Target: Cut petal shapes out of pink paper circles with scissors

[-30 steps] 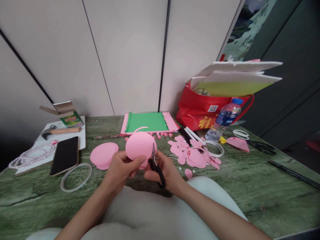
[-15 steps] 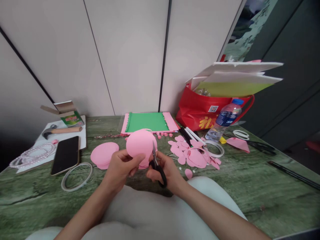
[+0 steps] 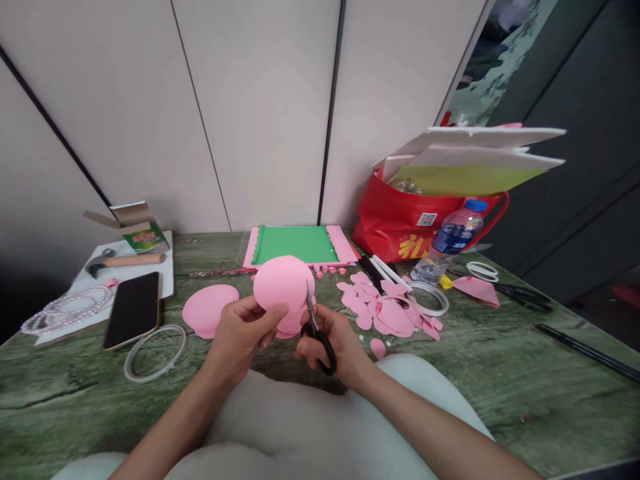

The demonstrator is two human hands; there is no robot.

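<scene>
My left hand [image 3: 247,331] pinches a round pink paper disc [image 3: 283,283] by its lower edge, thumb in front. In my right hand [image 3: 333,343] is a pair of scissors [image 3: 320,340] with black handles, its metal blades pointing up at the disc's right edge. Whether the blades touch the paper I cannot tell. Behind the held disc, more pink paper shows, partly hidden by it. To the left on the table lies a stack of pink paper discs [image 3: 210,310]. Right of my right hand is a heap of pink paper scraps [image 3: 383,307], with one small petal-shaped piece [image 3: 378,348] apart from it.
Green sheets [image 3: 295,245] lie at the back on pink paper. A red bag [image 3: 385,213] and a water bottle [image 3: 453,240] stand at right, near tape rolls [image 3: 429,300]. A phone [image 3: 133,310], a hammer [image 3: 125,262] and a bead string [image 3: 70,310] are at left.
The thin curled strip at the top of the disc is no longer visible. The disc and scissors have shifted very slightly; both hands keep their hold.
</scene>
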